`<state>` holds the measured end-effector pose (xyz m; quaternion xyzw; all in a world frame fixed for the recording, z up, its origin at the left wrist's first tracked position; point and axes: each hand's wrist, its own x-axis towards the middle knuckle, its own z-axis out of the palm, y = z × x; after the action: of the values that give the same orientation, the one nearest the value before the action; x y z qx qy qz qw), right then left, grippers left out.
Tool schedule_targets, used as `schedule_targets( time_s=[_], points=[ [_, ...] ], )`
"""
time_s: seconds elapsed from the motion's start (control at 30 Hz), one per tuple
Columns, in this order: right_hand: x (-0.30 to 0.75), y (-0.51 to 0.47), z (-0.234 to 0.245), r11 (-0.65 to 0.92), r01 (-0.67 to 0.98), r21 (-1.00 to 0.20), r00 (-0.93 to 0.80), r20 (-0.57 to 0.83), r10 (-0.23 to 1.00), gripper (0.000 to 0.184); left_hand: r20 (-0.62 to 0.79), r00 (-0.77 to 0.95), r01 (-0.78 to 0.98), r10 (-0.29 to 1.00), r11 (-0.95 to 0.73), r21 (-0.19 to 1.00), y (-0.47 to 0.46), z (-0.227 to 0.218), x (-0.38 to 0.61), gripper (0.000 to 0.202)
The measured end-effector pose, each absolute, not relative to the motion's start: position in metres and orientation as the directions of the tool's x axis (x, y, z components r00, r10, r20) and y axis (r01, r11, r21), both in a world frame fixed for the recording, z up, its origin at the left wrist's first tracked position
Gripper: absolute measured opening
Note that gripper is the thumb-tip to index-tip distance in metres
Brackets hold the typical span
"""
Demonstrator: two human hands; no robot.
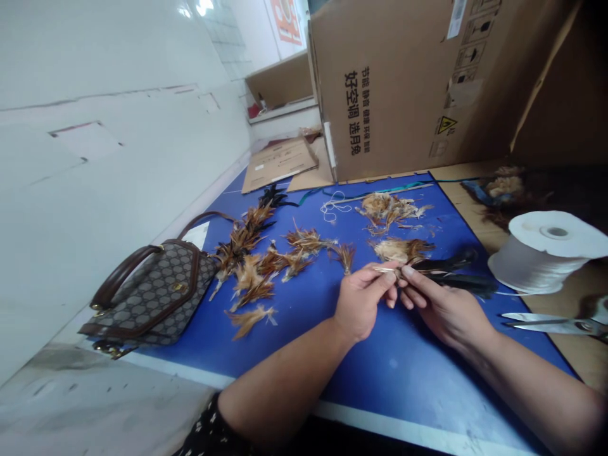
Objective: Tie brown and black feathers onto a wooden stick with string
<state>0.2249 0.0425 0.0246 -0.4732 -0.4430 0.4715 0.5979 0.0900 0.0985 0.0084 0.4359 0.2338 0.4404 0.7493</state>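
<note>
Over the blue tabletop (304, 335) my two hands meet. My left hand (363, 303) pinches the pale quill ends of a small bunch of feathers. My right hand (439, 307) closes thumb and fingers on the same bunch, just to the right. Dark, nearly black feathers (451, 265) stick out rightward past my right hand; part of the bunch is hidden by my fingers. Just beyond my hands lies a cream and brown feather pile (399, 249). A small brown feather tuft (346, 256) is nearest my left hand on its far side.
Several brown feather bunches (251, 275) spread to the left, beside a patterned handbag (161, 285). To the right are a white spool (536, 253) and scissors (551, 323). Farther back lie loose feathers (387, 209), white string (335, 208) and a large cardboard box (399, 95).
</note>
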Motion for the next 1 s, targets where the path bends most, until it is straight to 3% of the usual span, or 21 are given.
schedule_targets(
  time_s=[0.13, 0.37, 0.5, 0.67, 0.83, 1.0],
  points=[
    [0.221, 0.042, 0.024, -0.021, -0.470, -0.882, 0.089, -0.071, 0.994, 0.047, 0.066, 0.481, -0.409, 0.874, 0.158, 0.899, 0.097, 0.001, 0.091, 0.028],
    [0.214, 0.040, 0.021, -0.064, -0.563, -0.824, 0.059, -0.117, 0.991, 0.036, 0.157, 0.436, -0.317, 0.886, -0.011, 0.948, 0.095, 0.007, 0.087, 0.031],
    [0.208, 0.037, 0.023, -0.042, -0.519, -0.854, 0.081, -0.097, 0.992, 0.030, 0.238, 0.291, -0.295, 0.927, -0.149, 0.944, 0.101, 0.015, 0.083, 0.029],
    [0.220, 0.040, 0.025, 0.092, -0.442, -0.892, 0.268, -0.033, 0.963, 0.021, 0.153, 0.223, -0.475, 0.963, -0.030, 0.879, 0.116, 0.027, 0.077, 0.037],
    [0.233, 0.044, 0.021, 0.228, -0.261, -0.938, 0.429, 0.099, 0.898, 0.018, 0.106, 0.470, -0.419, 0.876, 0.116, 0.901, 0.114, 0.035, 0.069, 0.041],
    [0.235, 0.037, 0.027, 0.248, 0.020, -0.968, 0.401, 0.235, 0.885, 0.028, 0.019, 0.634, -0.210, 0.773, 0.149, 0.966, 0.103, 0.030, 0.070, 0.043]
  ],
)
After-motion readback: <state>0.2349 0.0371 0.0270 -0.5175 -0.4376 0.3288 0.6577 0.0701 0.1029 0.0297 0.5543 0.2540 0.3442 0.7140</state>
